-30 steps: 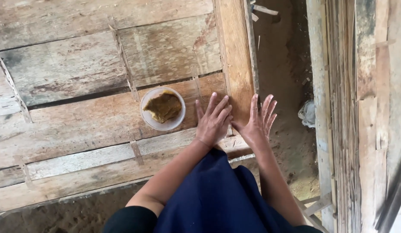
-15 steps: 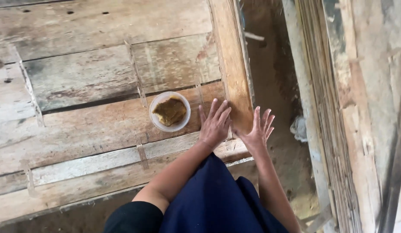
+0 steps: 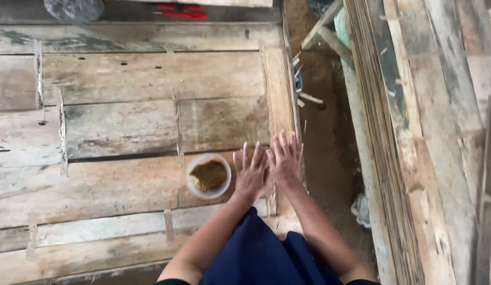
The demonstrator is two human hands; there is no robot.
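A: Starting big: weathered plank platform (image 3: pixel 124 79) spreads left of and beyond both hands; its edge board (image 3: pixel 279 89) runs ahead of the fingers, sandy ground (image 3: pixel 322 132) to the right.

B: Hands?

A: Left hand (image 3: pixel 250 171) flat, fingers spread, holding nothing. Right hand (image 3: pixel 285 158) also open and flat, palm down, touching the left hand's side. A second ago it hung off past the edge with a gap between them; now it's on the boards, hands together.

B: Meaning?

A: Probably pressing or smoothing the wood, both palms engaged.

B: Small stuff?

A: Clear plastic bowl (image 3: pixel 208 176) of brown paste, just left of the left hand, untouched.
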